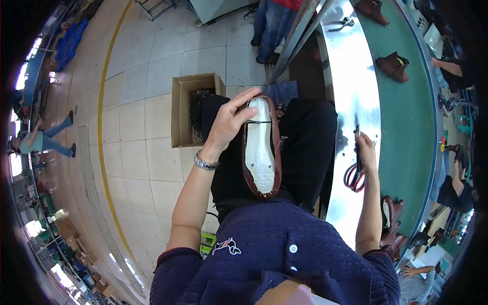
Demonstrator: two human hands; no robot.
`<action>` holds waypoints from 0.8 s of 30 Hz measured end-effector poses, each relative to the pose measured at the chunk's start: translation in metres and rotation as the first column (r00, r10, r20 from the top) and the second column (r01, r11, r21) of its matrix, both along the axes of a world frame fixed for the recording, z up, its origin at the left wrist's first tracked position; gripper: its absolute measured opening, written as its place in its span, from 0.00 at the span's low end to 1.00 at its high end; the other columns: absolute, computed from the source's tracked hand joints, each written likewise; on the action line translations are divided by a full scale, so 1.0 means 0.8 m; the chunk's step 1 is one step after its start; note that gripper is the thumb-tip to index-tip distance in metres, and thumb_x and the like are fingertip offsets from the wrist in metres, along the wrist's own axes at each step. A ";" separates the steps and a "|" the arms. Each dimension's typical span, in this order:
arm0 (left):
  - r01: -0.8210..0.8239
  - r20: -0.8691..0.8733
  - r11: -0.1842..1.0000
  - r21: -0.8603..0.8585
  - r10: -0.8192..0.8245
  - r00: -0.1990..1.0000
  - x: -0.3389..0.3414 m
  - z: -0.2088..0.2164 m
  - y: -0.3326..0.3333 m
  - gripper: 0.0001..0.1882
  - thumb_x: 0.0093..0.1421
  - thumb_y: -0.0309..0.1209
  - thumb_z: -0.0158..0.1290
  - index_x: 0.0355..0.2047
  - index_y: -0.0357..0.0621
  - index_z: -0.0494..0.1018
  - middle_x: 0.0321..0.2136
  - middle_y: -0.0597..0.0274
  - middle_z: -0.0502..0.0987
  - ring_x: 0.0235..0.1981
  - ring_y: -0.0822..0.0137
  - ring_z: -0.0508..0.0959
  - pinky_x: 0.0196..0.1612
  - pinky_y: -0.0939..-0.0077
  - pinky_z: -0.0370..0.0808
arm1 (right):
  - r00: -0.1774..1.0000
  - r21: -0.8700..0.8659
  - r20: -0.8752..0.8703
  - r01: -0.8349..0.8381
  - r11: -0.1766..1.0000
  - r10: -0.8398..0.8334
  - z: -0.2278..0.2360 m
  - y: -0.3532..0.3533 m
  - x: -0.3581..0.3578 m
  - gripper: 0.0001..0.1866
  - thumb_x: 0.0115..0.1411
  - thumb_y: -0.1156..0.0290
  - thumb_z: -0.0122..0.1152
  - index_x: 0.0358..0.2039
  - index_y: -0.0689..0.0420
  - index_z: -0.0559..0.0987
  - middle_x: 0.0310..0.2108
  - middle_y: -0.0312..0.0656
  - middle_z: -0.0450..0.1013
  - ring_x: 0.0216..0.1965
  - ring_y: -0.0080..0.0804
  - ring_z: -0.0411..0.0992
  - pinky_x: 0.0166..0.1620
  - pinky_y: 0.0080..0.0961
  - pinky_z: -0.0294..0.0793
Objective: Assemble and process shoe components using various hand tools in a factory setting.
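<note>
A brown shoe upper (277, 168) lies sole side up on my lap, with its white underside (260, 145) showing. A thin black band crosses that underside near the far end. My left hand (232, 119) is closed round the far end of the shoe, thumb on the white part and fingers over the edge. Over the metal bench, my right hand (366, 151) grips a slim dark tool (358, 160) that points away from me. Red and black loops (354, 178), like scissor handles, show beside its near end; whether they belong to it I cannot tell.
Pincers (341, 24) lie at the far end of the shiny metal bench (351, 76). Beyond it, a green conveyor belt (401, 127) carries several brown shoes (394, 66). An open cardboard box (182, 114) with dark stringy material stands left of my knees. Other people are nearby.
</note>
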State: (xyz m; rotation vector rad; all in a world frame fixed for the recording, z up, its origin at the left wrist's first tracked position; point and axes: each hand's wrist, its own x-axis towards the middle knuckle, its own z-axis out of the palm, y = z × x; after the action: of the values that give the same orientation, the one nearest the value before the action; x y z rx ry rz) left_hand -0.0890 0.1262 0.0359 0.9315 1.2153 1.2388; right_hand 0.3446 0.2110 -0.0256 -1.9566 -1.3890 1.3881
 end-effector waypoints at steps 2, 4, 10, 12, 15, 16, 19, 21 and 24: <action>0.039 0.066 0.998 -0.058 -0.035 0.997 -0.013 0.005 0.003 0.31 0.60 0.34 0.55 0.61 0.32 0.63 0.62 0.53 0.64 0.59 0.67 0.66 0.61 0.76 0.61 | 0.628 -0.214 -0.702 0.264 0.941 -0.336 0.047 0.005 -0.067 0.16 0.66 0.62 0.54 0.47 0.60 0.73 0.29 0.35 0.69 0.28 0.20 0.68 0.27 0.15 0.72; 0.029 0.035 0.999 -0.041 -0.028 0.999 -0.018 -0.018 0.004 0.30 0.60 0.33 0.53 0.61 0.34 0.63 0.60 0.56 0.66 0.58 0.68 0.67 0.61 0.76 0.61 | 0.118 -0.319 -0.930 0.210 0.924 -0.348 0.080 0.010 -0.118 0.18 0.67 0.59 0.52 0.51 0.56 0.72 0.29 0.36 0.71 0.30 0.20 0.69 0.27 0.14 0.71; -0.087 0.204 0.996 -0.019 0.089 0.975 0.027 -0.037 0.003 0.26 0.63 0.33 0.46 0.62 0.42 0.63 0.59 0.62 0.66 0.59 0.69 0.66 0.63 0.75 0.57 | 0.156 0.411 -0.911 0.235 0.881 0.383 0.117 0.011 -0.280 0.18 0.69 0.58 0.49 0.55 0.51 0.69 0.25 0.38 0.70 0.33 0.28 0.67 0.42 0.32 0.65; -0.118 0.213 0.993 -0.014 0.118 0.970 0.036 -0.036 0.005 0.26 0.63 0.33 0.46 0.62 0.42 0.62 0.59 0.62 0.66 0.59 0.69 0.65 0.63 0.75 0.56 | 0.178 0.489 -0.872 0.359 0.795 0.456 0.127 0.014 -0.329 0.20 0.69 0.60 0.50 0.58 0.51 0.67 0.23 0.35 0.64 0.32 0.28 0.64 0.52 0.39 0.62; -0.173 0.282 0.985 -0.015 0.170 0.944 0.044 -0.034 -0.001 0.27 0.63 0.33 0.46 0.63 0.42 0.61 0.60 0.61 0.64 0.60 0.67 0.63 0.64 0.74 0.54 | 0.332 0.585 -0.809 0.376 0.719 0.484 0.141 0.009 -0.370 0.19 0.70 0.62 0.47 0.59 0.53 0.66 0.24 0.34 0.60 0.34 0.31 0.63 0.55 0.41 0.63; -0.182 0.296 0.983 -0.006 0.175 0.939 0.043 -0.035 -0.005 0.27 0.63 0.33 0.46 0.63 0.42 0.60 0.60 0.60 0.64 0.61 0.67 0.62 0.65 0.74 0.53 | 0.380 0.569 -0.816 0.389 0.725 0.436 0.142 0.000 -0.380 0.19 0.70 0.63 0.46 0.58 0.57 0.65 0.25 0.34 0.60 0.34 0.29 0.63 0.56 0.40 0.63; -0.184 0.312 0.983 -0.007 0.177 0.933 0.038 -0.037 -0.010 0.29 0.63 0.33 0.46 0.64 0.43 0.58 0.60 0.58 0.63 0.62 0.66 0.61 0.65 0.73 0.51 | 0.632 0.594 -0.726 0.377 0.710 0.271 0.123 -0.026 -0.391 0.21 0.69 0.65 0.50 0.58 0.61 0.65 0.28 0.34 0.64 0.35 0.24 0.64 0.50 0.33 0.68; -0.168 0.355 0.986 -0.015 0.163 0.921 0.038 -0.037 -0.010 0.30 0.62 0.32 0.47 0.65 0.45 0.58 0.60 0.59 0.64 0.61 0.66 0.61 0.65 0.73 0.52 | 0.614 0.583 -0.741 0.385 0.715 0.274 0.119 -0.034 -0.390 0.21 0.67 0.69 0.54 0.58 0.62 0.65 0.30 0.33 0.67 0.37 0.19 0.65 0.47 0.24 0.69; -0.141 0.346 0.990 -0.031 0.142 0.927 0.040 -0.035 -0.007 0.31 0.61 0.32 0.50 0.65 0.47 0.58 0.59 0.60 0.64 0.60 0.67 0.63 0.64 0.73 0.53 | 0.672 0.668 -0.680 0.403 0.626 0.293 0.120 -0.037 -0.387 0.21 0.64 0.77 0.56 0.57 0.61 0.67 0.30 0.30 0.67 0.34 0.13 0.63 0.42 0.11 0.65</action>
State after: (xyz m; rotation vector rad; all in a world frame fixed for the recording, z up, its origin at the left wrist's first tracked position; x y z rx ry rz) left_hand -0.0569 0.1209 0.0077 0.5940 1.0144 1.4446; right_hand 0.0352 0.1811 0.0702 -0.6748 -1.1560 1.0358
